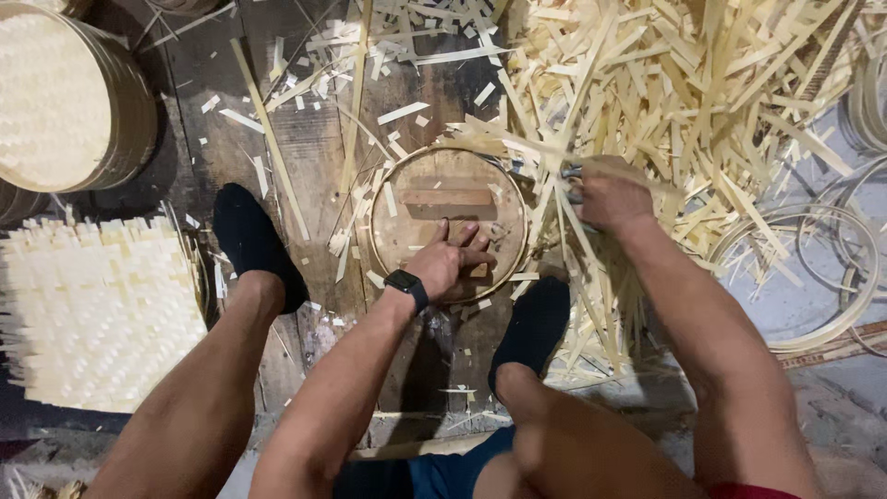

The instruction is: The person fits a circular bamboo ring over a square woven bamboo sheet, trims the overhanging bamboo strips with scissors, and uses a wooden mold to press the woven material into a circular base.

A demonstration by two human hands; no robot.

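Head view is showing the left hand (450,261) pressing flat, fingers spread, on a round bamboo frame (449,222) — the right hand (610,196), just beside it, is closing on bamboo strips (591,166).

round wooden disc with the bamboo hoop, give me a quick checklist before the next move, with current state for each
1. Left hand flat on the round wooden disc: ok.
2. Bamboo hoop seated around the disc's edge: ok on the left side, cannot tell on the right, where strips cover it.
3. Right hand gripping the metal tool: ok; which tool, cannot tell.
4. Left fingers apart from the tool: ok.
5. Feet in black socks clear of the disc: ok.
6. Loose bamboo strips off the work area: not ok, they overlap the disc's right edge.
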